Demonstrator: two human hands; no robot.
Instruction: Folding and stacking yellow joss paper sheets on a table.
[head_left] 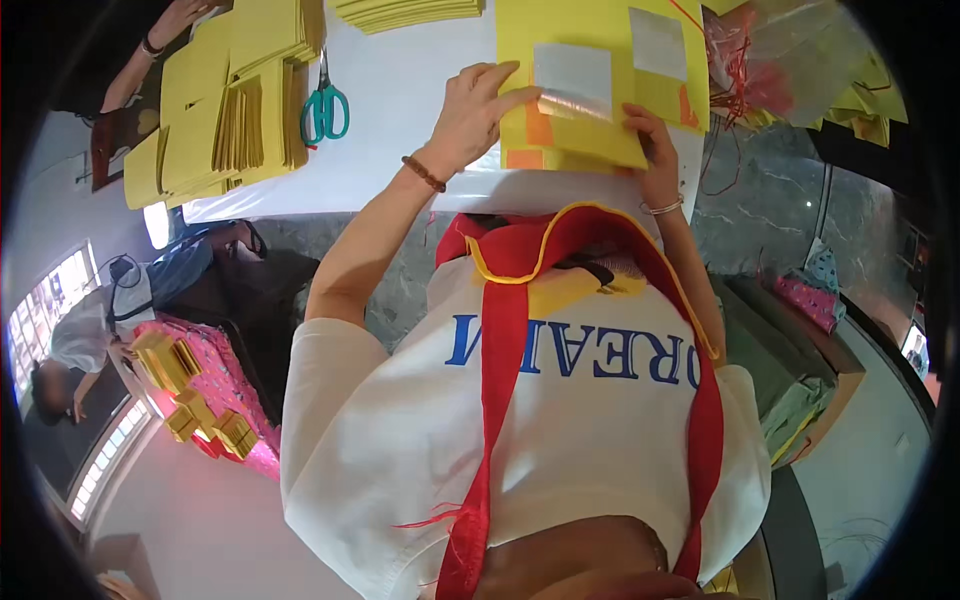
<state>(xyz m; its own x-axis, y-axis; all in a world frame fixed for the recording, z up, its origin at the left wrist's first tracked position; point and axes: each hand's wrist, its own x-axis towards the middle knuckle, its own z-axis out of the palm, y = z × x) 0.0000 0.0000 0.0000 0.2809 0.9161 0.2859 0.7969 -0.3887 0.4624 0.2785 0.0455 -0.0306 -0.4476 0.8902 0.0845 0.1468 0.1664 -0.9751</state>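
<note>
A sheet of yellow paper [590, 137] with a silver square [574, 72] and orange patches lies before me on the white-covered table [420, 65]. The silver square's near edge shines and looks bent. My left hand [472, 112] rests at the sheet's left side, fingers stretched and apart on the paper. At the sheet's right side, my right hand [655, 150] has its fingers curled around the edge, the thumb partly hidden. More yellow paper with another silver square [658, 45] shows beneath and beyond it.
Teal-handled scissors [325, 113] lie left of my hands. Beside them stand stacks of folded yellow paper [230, 110], with another person's hand [180, 20] behind. Red strings [735, 75] and clear plastic [790, 45] are at right. A person [85, 340] sits by a pink cloth [215, 370] at left.
</note>
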